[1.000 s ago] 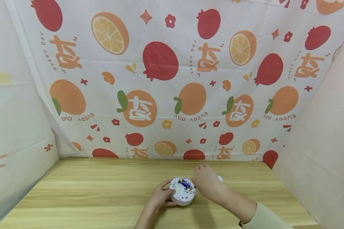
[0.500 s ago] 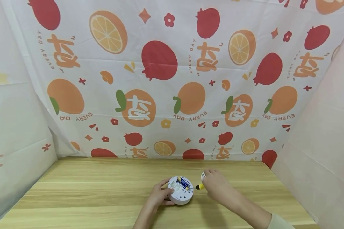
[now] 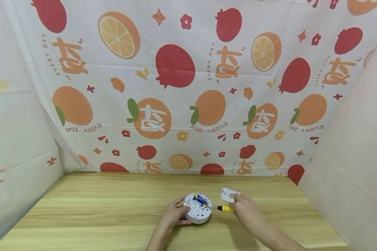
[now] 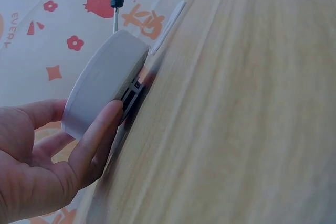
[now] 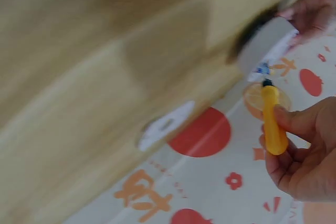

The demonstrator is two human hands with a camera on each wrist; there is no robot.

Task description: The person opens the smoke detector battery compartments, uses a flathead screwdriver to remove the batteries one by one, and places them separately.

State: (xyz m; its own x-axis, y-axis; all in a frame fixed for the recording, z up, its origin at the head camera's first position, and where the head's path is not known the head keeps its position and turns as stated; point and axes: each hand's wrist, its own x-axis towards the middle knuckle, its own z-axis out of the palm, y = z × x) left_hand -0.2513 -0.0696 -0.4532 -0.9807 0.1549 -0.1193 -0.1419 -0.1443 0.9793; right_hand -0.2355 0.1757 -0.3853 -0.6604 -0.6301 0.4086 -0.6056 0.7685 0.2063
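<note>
My left hand (image 3: 175, 213) grips a round white device (image 3: 197, 217) by its left side, thumb on the upper face and fingers beneath, as the left wrist view also shows. A blue-and-yellow battery (image 3: 201, 199) lies in a slot on that face. My right hand (image 3: 248, 213) holds a screwdriver (image 3: 226, 208) by its yellow handle, pinched between thumb and fingers in the right wrist view. The shaft points left, its tip at the device's face beside the battery. Just beyond the right hand a flat white plate (image 3: 227, 194) with a round hole lies on the table.
The wood-grain table (image 3: 113, 205) runs back to a fruit-print cloth (image 3: 188, 104) hanging behind it. Pale cloth walls stand on the left and right sides.
My right hand has moved right and turned, bringing the yellow screwdriver handle and the white plate into sight. The screwdriver tip stays at the device. My left hand has barely moved.
</note>
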